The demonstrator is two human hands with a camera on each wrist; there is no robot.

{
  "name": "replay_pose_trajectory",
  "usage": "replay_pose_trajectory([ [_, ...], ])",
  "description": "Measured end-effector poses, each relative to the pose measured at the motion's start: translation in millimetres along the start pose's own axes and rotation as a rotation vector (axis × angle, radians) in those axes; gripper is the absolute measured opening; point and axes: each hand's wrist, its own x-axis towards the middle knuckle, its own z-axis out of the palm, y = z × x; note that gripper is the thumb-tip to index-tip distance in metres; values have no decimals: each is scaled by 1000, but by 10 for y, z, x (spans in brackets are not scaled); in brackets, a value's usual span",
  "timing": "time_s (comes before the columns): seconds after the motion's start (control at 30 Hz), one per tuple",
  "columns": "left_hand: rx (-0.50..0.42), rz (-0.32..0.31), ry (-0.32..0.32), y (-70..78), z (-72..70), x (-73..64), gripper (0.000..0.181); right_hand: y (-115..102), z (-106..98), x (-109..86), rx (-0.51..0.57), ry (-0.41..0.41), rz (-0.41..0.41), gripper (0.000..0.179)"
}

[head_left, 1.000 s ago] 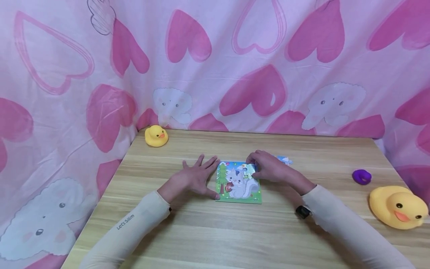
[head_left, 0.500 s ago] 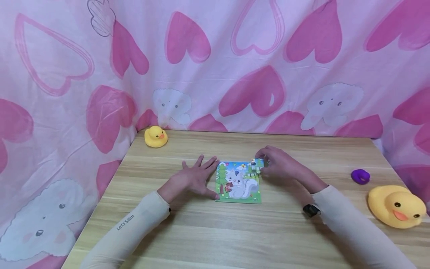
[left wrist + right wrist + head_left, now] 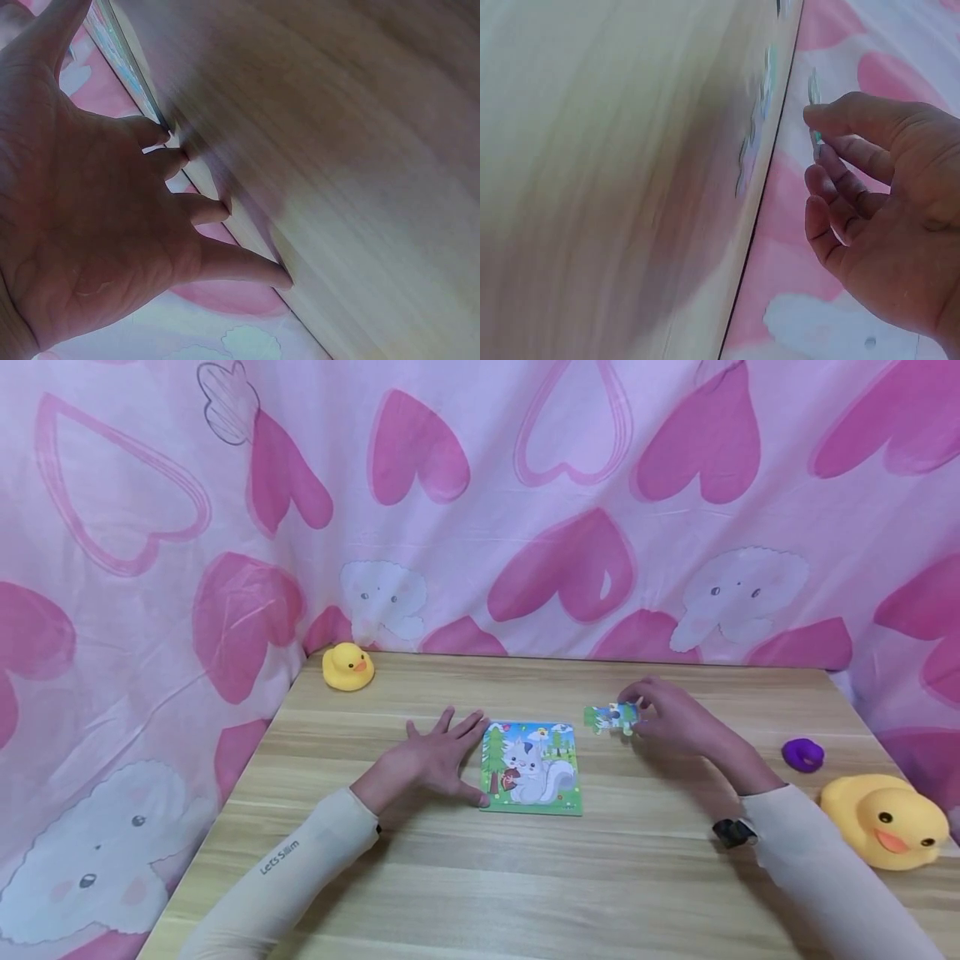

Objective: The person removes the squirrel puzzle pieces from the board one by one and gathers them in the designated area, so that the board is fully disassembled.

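Fingers and thumb of the right hand (image 3: pixel 673 724) are clamped on a thin puzzle piece (image 3: pixel 814 88), which we see edge-on from that wrist, while the remaining fingers curl loosely beneath it. Just past those fingertips, toward the left hand (image 3: pixel 433 762), we find loose puzzle pieces (image 3: pixel 598 720) lying on the table (image 3: pixel 465 893); we cannot tell how many. On the left hand we see the fingers fanned well apart, holding nothing: its thumb touches the near left corner of a puzzle board (image 3: pixel 534 772) and a fingertip meets the far left corner. So the board lies flat between the two hands, directly at the left fingers, its picture a grey squirrel with a big tail. Back from the fingers we notice pale sleeves (image 3: pixel 300 864) and a black wrist device (image 3: pixel 735 832) behind the right hand. Out to the right of the right fingers sit a small purple toy (image 3: pixel 802 755) and, nearer to us, a large yellow duck (image 3: pixel 883 822). Beyond the left fingertips, at the far left corner, we spot a small yellow duck (image 3: pixel 348 667), and behind everything a pink heart-patterned curtain (image 3: pixel 300 468).
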Motion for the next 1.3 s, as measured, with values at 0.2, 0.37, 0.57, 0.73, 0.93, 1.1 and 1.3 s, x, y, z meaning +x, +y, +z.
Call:
replay_pose_trajectory([
  [0.2, -1, -1, -2, -5, 2, 4, 129, 186, -95, -55, -47, 7, 54, 41],
  [0.37, -7, -2, -6, -6, -5, 0, 129, 322, -124, -92, -52, 4, 72, 36],
  [0.57, -12, 0, -5, -2, -7, 7, 130, 438, -145, -127, -51, -8, 56, 34],
  [0.73, -7, -2, 3, 4, -6, 22, 130, 497, -142, -132, -65, -30, 60, 35],
  [0.93, -5, -11, -1, 13, -4, 24, 131, 517, -117, -126, -65, -34, 43, 34],
  [1.1, -9, -12, 2, 9, 5, 23, 130, 497, -124, -114, -57, -37, 20, 35],
  [1.3, -14, -9, 4, 4, 3, 14, 130, 444, -147, -101, -69, -71, 45, 46],
])
